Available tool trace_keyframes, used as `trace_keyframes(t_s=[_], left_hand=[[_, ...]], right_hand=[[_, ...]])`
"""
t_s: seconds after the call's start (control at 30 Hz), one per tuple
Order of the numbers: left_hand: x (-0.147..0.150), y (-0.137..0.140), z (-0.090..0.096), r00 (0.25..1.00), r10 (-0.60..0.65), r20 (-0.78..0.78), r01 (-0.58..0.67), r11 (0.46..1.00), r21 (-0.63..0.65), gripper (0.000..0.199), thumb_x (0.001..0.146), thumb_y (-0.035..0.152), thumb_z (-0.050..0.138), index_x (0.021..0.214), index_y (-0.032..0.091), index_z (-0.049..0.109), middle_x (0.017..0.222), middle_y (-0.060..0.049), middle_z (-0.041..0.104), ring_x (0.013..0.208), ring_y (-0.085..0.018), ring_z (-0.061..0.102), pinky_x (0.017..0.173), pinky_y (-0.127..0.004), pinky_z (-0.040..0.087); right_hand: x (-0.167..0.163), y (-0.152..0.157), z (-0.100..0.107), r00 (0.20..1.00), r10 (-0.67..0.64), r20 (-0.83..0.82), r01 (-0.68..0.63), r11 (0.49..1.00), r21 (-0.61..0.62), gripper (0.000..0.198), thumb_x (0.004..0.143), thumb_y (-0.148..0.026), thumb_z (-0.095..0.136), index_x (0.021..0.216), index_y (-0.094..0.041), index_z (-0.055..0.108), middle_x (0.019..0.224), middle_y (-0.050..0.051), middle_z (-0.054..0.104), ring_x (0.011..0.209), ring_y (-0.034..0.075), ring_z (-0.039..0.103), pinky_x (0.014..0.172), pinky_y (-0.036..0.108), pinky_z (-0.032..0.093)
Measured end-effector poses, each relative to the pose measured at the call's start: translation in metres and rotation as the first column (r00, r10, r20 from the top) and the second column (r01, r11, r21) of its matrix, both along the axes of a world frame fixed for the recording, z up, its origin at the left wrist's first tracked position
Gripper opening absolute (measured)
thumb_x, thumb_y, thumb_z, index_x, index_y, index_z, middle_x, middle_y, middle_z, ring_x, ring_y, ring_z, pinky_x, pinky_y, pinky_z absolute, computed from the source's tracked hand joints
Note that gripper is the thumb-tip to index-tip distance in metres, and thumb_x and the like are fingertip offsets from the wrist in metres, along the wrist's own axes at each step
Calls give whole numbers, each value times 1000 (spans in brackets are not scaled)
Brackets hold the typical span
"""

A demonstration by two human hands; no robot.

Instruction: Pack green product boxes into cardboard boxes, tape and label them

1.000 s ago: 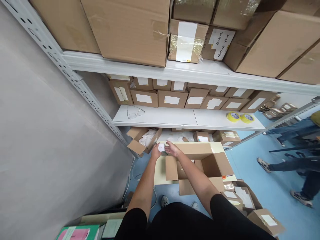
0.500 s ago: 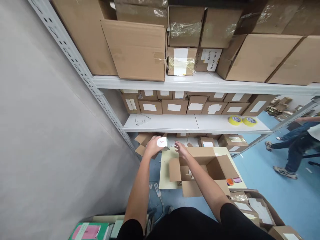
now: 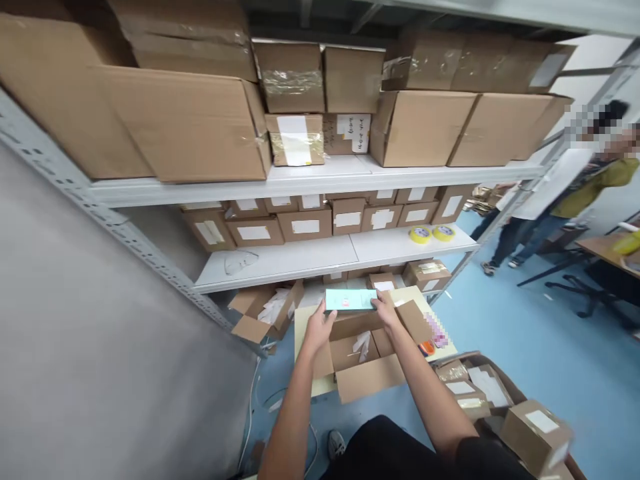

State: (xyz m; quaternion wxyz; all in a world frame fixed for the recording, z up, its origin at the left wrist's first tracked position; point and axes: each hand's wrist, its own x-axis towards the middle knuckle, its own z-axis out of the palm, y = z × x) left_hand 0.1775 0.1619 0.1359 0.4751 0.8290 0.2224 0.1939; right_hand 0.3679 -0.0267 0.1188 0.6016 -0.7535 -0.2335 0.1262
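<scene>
Between my two hands I hold a flat mint-green box (image 3: 351,300) by its short ends, with small print on its face. My left hand (image 3: 319,327) grips its left end and my right hand (image 3: 386,311) its right end. The box is over the far side of an open cardboard carton (image 3: 369,379), whose flaps are spread outward. Inside the carton lies a crumpled white piece (image 3: 362,345), too small to name for sure. The carton stands on a pale yellow table (image 3: 303,327).
A shelf rack (image 3: 320,190) holds many cartons, two yellow tape rolls (image 3: 420,235) and clear glasses (image 3: 241,261). An open carton (image 3: 270,312) with white contents sits at left. An orange tape roll (image 3: 427,348) is on the table. A bin of small cartons (image 3: 470,393) stands right; people stand beyond.
A white-ended box was in my left hand, with my right hand apart from it. Now both hands hold a mint-green box above the carton. The view has turned to the right.
</scene>
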Motion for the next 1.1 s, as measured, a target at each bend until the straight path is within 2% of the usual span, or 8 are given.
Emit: trace_keyframes(t_s=[0.2, 0.37, 0.57, 0.67, 0.8, 0.87, 0.97, 1.1], left_hand=[[26, -72, -67, 999, -5, -47, 0, 995, -105, 62, 98, 48, 58, 154, 23, 52, 141, -10, 68, 134, -30, 62, 113, -42, 50], [25, -90, -92, 985, 82, -153, -97, 991, -90, 62, 95, 43, 59, 154, 24, 50, 150, -12, 61, 145, -32, 50, 120, -48, 41], [-5, -102, -95, 896, -69, -439, 122, 988, 95, 65, 85, 43, 70, 146, 20, 60, 165, -13, 42, 159, -37, 24, 127, -51, 27], [-17, -110, -90, 805, -128, -579, 212, 974, 79, 84, 71, 50, 83, 146, 20, 61, 170, -15, 32, 160, -44, 12, 126, -54, 28], [-25, -119, -82, 821, -144, -553, 298, 934, 199, 90, 67, 60, 85, 145, 23, 62, 172, -11, 29, 161, -43, 6, 126, -55, 25], [-29, -122, -83, 838, -157, -523, 343, 896, 281, 84, 68, 61, 84, 142, 27, 65, 169, -8, 37, 161, -41, 9, 127, -54, 22], [-35, -128, -90, 786, -166, -595, 399, 871, 285, 79, 64, 62, 87, 134, 28, 71, 160, -10, 49, 156, -42, 26, 123, -54, 31], [-34, -139, -94, 768, -116, -630, 377, 877, 298, 45, 88, 57, 70, 121, 27, 77, 128, -9, 73, 128, -31, 62, 108, -41, 46]], right_hand=[[4, -64, -4, 989, -87, -121, 79, 995, -67, 63, 83, -33, 57, 145, -22, 63, 137, 7, 71, 136, 29, 60, 115, 49, 47], [2, -81, -26, 951, -149, -273, 150, 989, -16, 68, 79, -40, 69, 144, -22, 63, 147, 12, 64, 143, 33, 54, 118, 53, 43], [0, -93, -47, 917, -88, -389, 139, 985, 104, 78, 71, -47, 81, 144, -24, 63, 152, 13, 59, 143, 34, 53, 121, 51, 40], [-2, -95, -52, 901, -59, -431, 121, 986, 118, 81, 72, -51, 81, 146, -24, 60, 149, 15, 61, 137, 33, 59, 117, 52, 45], [-4, -93, -58, 913, -27, -406, 91, 986, 137, 79, 72, -53, 80, 143, -24, 62, 147, 16, 63, 136, 33, 60, 116, 51, 46], [-4, -94, -60, 926, -4, -378, 72, 983, 168, 76, 71, -53, 81, 140, -25, 64, 144, 16, 65, 136, 33, 60, 116, 51, 45], [-2, -98, -59, 933, 28, -358, 47, 979, 198, 76, 71, -53, 82, 139, -24, 65, 141, 16, 67, 133, 32, 62, 117, 52, 45], [7, -110, -49, 937, 95, -337, -23, 977, 210, 77, 72, -53, 81, 140, -23, 64, 141, 16, 66, 131, 31, 64, 116, 50, 46]])
